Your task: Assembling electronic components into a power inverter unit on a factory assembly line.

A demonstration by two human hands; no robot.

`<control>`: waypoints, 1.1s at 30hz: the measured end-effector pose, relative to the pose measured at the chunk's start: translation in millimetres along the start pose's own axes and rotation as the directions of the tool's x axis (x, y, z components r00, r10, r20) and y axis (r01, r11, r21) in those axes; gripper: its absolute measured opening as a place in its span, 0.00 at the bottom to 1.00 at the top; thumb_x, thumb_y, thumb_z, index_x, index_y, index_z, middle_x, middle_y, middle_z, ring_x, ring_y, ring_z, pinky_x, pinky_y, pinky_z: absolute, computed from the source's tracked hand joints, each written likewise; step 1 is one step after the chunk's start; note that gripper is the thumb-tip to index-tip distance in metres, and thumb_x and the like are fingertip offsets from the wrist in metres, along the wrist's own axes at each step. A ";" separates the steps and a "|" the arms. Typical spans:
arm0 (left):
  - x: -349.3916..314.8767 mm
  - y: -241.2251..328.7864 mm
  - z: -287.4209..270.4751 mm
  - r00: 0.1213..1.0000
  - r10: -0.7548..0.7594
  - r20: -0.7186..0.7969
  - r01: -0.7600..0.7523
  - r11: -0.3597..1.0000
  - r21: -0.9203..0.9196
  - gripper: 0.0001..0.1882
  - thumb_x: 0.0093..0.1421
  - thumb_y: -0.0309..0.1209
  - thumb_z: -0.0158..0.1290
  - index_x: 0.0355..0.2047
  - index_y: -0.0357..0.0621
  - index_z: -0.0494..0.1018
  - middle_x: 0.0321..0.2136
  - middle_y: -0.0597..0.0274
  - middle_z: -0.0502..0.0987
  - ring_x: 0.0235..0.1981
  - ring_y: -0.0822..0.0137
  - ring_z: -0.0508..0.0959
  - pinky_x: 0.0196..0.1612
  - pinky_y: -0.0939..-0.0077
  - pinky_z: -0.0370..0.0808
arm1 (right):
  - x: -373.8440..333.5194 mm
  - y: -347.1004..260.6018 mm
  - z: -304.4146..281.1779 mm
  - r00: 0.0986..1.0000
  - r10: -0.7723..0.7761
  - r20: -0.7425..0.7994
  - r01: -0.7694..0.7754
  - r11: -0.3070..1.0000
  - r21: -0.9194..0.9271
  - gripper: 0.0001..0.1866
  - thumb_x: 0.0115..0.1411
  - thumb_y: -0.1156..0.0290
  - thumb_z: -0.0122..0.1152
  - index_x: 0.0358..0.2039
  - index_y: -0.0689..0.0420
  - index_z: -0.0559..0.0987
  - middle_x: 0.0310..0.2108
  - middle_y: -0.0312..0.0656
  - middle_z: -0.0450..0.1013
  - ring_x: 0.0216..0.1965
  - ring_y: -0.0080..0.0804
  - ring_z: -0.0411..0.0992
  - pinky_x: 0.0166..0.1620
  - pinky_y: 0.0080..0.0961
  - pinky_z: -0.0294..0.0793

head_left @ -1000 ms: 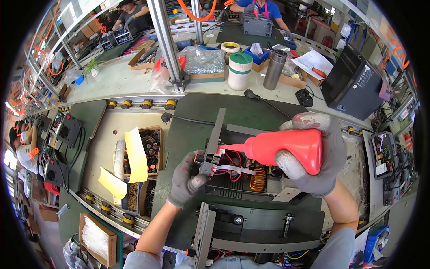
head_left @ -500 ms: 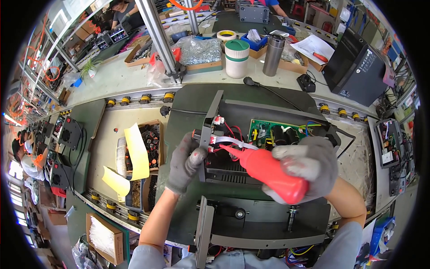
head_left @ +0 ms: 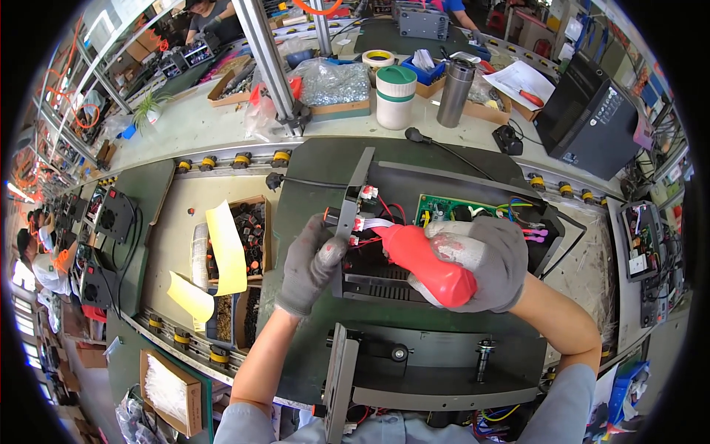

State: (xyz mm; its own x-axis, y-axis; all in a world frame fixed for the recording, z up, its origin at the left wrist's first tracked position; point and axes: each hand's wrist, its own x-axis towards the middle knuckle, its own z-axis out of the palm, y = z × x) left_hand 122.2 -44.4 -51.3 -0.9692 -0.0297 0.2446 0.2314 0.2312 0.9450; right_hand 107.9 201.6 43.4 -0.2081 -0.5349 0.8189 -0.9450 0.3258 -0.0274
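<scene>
Red squeeze bottle (head_left: pixel 425 263) tilted over open grey casing (head_left: pixel 451 177), nozzle end near white connector wires (head_left: pixel 379 222). Right hand (head_left: pixel 497 259) wrapped round bottle. Left hand (head_left: pixel 309 268) gripping casing's end panel (head_left: pixel 358 177). Casing on dark green board (head_left: pixel 310 164). Parts box (head_left: pixel 250 240) left; green-lidded white cup (head_left: pixel 395 107) beyond, on desk (head_left: pixel 214 137).

Left hand (head_left: pixel 309 266): grey-gloved
Right hand (head_left: pixel 489 260): grey-gloved with paler patches and reddish smudges
Bottle (head_left: pixel 425 263) in the right hand: plain red
Metal case (head_left: pixel 444 177) right of the left hand: dark grey
Paper (head_left: pixel 228 255) left of the left hand: plain yellow
</scene>
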 end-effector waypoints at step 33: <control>-160.7 137.6 -0.5 0.755 0.443 0.483 -0.643 0.646 0.412 0.25 0.52 0.41 0.56 0.48 0.43 0.69 0.45 0.53 0.72 0.52 0.50 0.70 0.58 0.50 0.60 | -90.4 -227.9 -182.3 0.545 0.583 -0.602 -0.644 0.751 0.145 0.35 0.43 0.55 0.66 0.46 0.63 0.66 0.36 0.43 0.67 0.33 0.29 0.69 0.39 0.26 0.71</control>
State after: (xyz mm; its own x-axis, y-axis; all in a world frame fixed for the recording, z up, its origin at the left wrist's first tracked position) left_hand 309.9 -8.4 39.5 -0.6704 0.5500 0.4981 0.7373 0.5695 0.3635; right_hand 388.1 317.8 80.1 -0.5125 0.3681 0.7758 -0.6127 0.4763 -0.6307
